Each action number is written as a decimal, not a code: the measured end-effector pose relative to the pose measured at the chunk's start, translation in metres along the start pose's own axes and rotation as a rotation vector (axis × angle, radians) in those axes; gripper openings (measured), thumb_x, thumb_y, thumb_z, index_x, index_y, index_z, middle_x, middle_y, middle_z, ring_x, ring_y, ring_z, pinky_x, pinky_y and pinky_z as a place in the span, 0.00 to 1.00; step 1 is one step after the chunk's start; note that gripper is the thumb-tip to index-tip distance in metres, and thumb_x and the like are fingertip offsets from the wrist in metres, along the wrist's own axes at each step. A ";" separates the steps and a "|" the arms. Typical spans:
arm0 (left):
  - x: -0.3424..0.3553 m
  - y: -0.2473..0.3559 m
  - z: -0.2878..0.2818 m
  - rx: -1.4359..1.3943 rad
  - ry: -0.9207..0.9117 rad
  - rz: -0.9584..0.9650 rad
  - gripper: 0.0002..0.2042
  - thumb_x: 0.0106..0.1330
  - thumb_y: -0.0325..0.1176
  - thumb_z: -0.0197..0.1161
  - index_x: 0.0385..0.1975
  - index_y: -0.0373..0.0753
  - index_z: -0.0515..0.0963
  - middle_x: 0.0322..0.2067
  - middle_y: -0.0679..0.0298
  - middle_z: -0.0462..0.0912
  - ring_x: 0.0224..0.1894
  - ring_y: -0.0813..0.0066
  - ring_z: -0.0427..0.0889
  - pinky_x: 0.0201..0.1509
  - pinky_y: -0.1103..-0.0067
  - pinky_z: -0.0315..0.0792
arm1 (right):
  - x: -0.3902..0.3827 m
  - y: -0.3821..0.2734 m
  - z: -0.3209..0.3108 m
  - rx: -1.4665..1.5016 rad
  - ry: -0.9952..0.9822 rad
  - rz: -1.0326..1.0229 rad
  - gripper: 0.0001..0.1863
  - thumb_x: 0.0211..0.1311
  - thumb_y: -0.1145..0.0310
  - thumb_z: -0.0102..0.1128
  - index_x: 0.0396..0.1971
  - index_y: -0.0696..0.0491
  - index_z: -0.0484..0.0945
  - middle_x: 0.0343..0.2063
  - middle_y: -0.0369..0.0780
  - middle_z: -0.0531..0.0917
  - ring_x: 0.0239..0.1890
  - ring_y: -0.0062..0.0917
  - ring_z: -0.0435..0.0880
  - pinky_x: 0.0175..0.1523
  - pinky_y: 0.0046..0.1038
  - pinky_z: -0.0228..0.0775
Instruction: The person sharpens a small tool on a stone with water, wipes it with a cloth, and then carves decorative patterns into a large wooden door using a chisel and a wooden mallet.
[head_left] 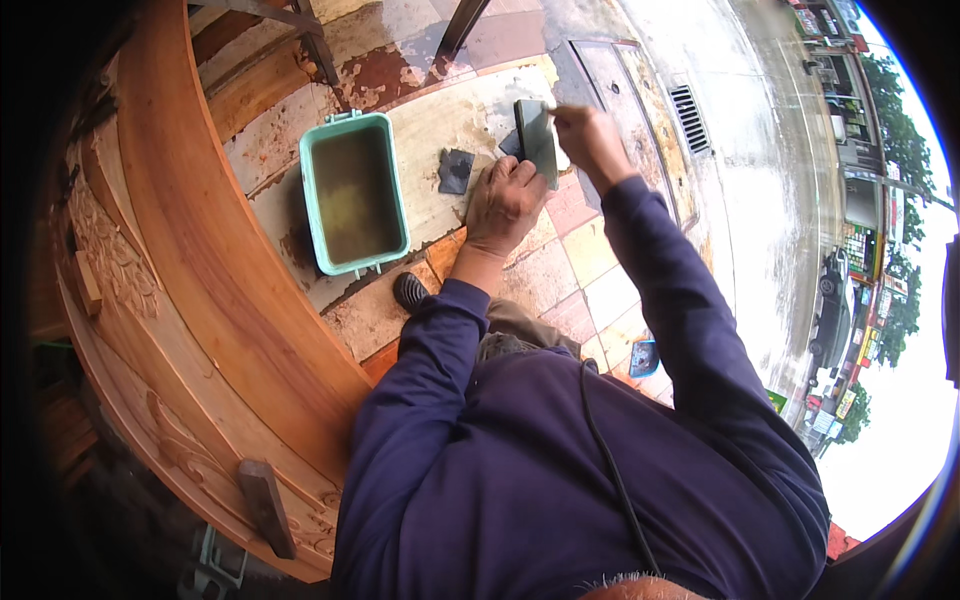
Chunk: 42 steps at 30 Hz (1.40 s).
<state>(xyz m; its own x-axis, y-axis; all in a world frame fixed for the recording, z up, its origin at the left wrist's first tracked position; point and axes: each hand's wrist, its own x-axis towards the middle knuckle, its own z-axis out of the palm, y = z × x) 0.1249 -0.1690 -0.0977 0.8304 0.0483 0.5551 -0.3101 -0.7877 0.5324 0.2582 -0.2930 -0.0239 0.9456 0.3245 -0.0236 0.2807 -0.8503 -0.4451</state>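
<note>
Touching near end of block (540,145) with left hand (505,210), not clear if clamping or just bracing. Curling right hand (592,145) by block's far right edge, can't make out on what. Possibly risking block skid on damp-looking slab (430,125) from pushing unevenly, or nicking left hand from overshooting. Seeing block just beyond left hand, left of right hand; black scraps (458,180) nearby leftward, tub (310,190) farther out.

Daylight from right, blown-out sky (900,460), glaring pavement (755,130), dark fisheye rim
</note>
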 end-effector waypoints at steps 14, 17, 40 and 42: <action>0.004 0.000 -0.003 0.009 0.007 -0.013 0.10 0.60 0.41 0.75 0.31 0.44 0.82 0.38 0.67 0.81 0.49 0.63 0.79 0.55 0.69 0.74 | -0.021 -0.001 0.012 -0.101 0.022 -0.169 0.13 0.67 0.69 0.61 0.45 0.49 0.92 0.32 0.56 0.87 0.37 0.51 0.90 0.46 0.44 0.85; 0.001 0.010 0.000 -0.056 -0.025 -0.009 0.10 0.60 0.41 0.75 0.32 0.44 0.82 0.38 0.67 0.81 0.49 0.63 0.79 0.55 0.68 0.74 | 0.005 0.014 0.003 -0.099 0.072 -0.183 0.14 0.67 0.71 0.58 0.44 0.48 0.92 0.32 0.55 0.87 0.33 0.49 0.90 0.43 0.43 0.85; 0.003 0.000 -0.004 -0.002 0.021 -0.018 0.12 0.57 0.41 0.77 0.31 0.45 0.81 0.36 0.67 0.80 0.48 0.64 0.78 0.54 0.68 0.74 | -0.033 -0.003 0.010 -0.137 -0.009 -0.113 0.17 0.65 0.71 0.57 0.48 0.47 0.92 0.34 0.58 0.87 0.38 0.53 0.90 0.47 0.45 0.85; 0.006 0.001 0.001 -0.051 0.008 -0.001 0.11 0.57 0.39 0.77 0.32 0.45 0.81 0.36 0.66 0.79 0.48 0.64 0.79 0.55 0.68 0.74 | 0.010 0.000 -0.003 -0.167 0.039 -0.167 0.17 0.64 0.74 0.54 0.46 0.53 0.91 0.33 0.58 0.87 0.37 0.49 0.90 0.47 0.45 0.84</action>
<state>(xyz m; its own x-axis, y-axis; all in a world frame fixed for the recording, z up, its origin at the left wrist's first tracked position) 0.1300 -0.1699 -0.0941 0.8273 0.0541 0.5591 -0.3325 -0.7551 0.5650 0.2683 -0.2912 -0.0219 0.8887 0.4524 0.0742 0.4536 -0.8441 -0.2860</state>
